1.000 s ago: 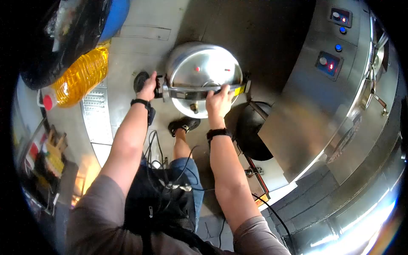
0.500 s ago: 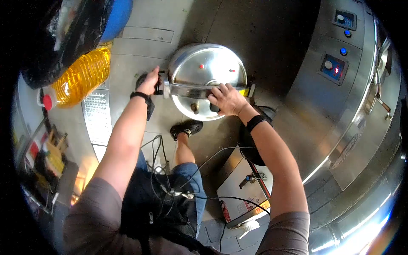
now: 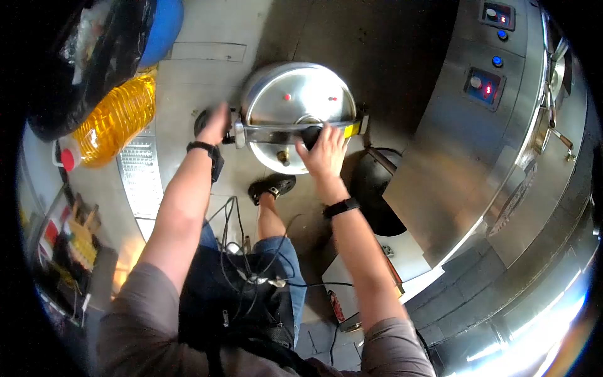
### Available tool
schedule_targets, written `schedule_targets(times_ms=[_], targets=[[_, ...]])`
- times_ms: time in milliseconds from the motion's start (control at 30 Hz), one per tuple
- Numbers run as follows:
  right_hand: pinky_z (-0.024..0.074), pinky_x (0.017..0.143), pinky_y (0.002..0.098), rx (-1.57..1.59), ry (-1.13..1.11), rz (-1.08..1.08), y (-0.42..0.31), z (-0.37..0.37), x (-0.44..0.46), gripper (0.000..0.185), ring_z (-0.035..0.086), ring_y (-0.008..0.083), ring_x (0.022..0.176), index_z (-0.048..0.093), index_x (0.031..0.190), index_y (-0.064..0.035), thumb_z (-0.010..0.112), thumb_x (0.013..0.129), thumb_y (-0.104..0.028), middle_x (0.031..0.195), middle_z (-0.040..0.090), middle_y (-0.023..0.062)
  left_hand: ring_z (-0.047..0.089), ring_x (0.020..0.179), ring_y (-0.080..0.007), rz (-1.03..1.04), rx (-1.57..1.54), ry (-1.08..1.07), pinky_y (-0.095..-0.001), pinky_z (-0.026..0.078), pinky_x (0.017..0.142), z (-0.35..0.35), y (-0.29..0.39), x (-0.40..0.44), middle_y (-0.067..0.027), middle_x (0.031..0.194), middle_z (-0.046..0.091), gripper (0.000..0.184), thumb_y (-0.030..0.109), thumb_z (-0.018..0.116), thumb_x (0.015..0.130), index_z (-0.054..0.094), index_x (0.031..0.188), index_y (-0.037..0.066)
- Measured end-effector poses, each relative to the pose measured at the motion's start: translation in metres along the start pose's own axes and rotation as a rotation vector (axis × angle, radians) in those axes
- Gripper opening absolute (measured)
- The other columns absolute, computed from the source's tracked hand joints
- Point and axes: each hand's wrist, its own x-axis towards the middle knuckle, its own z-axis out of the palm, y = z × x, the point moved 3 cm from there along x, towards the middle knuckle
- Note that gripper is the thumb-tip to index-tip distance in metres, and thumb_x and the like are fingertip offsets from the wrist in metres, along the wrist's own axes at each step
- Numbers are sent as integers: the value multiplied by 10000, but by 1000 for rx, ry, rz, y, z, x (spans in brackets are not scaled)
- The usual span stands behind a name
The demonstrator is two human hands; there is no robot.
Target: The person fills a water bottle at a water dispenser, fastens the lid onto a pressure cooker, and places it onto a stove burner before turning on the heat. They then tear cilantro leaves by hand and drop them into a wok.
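Observation:
A round steel pot point(image 3: 264, 81) has a shiny lid point(image 3: 314, 94) crossed by a metal clamp bar point(image 3: 270, 133). On the bar's middle sits a black knob point(image 3: 311, 136). My right hand point(image 3: 325, 154) is at this knob, the thumb on one side and the fingers on the other, reaching over the bar. Motion blurs my left hand point(image 3: 215, 125), which is beside the pot's left side handle; whether it touches the handle is unclear. A red dot and a small brass valve point(image 3: 282, 156) show on the lid.
Left are a yellow oil bottle point(image 3: 119, 119), a black bag point(image 3: 94, 69) and a metal grate point(image 3: 139, 173). A dark wok point(image 3: 377, 182) is right of the pot, beside a steel cabinet point(image 3: 440, 163) with control dials. Black cables point(image 3: 233, 220) hang before my body.
My right hand has turned about the knob, its forearm swinging right and then partly back left. My left hand has become blurred near the side handle. The pot stays between my hands.

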Motion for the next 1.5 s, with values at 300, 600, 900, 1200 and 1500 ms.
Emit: schedule_targets(times_ms=[300,600,900,1200,1500], targets=[[542,659,459,3,-40,-242,-5,5,28,581,626,358,823,514,1102,-81,794,658,-328,993,550,158,381,1322,-271,37,-283,-27,-403,327,1083,-17,-57,38,-144,1485,360,785,595,431,947,343,1463,10],[445,963,484,417,58,475,30,24,-11,665,540,405,1125,465,1196,-34,778,690,-332,1196,525,235,340,1375,-289,68,-23,-45,-418,259,1126,9,-4,26,-167,1485,389,771,600,413,966,367,1445,-2],[195,1212,526,-458,-213,-1226,33,-35,53,625,278,245,1409,453,1295,-286,738,741,-234,1392,411,43,474,1275,-314,94,181,15,-395,358,1061,25,61,28,-232,1401,480,696,508,341,1016,408,1371,-87],[433,833,376,-204,-195,-1354,27,-7,54,454,527,233,981,514,1069,-180,686,668,-305,1002,507,29,540,791,-170,116,206,-48,-360,458,765,12,70,50,-30,883,586,515,510,449,999,590,1112,28],[443,847,451,202,209,-160,37,10,8,588,495,362,943,570,1017,-70,810,520,-270,991,506,151,571,1095,-263,22,7,1,-464,457,960,-1,4,59,-95,1265,578,593,530,423,1003,495,1340,46]])
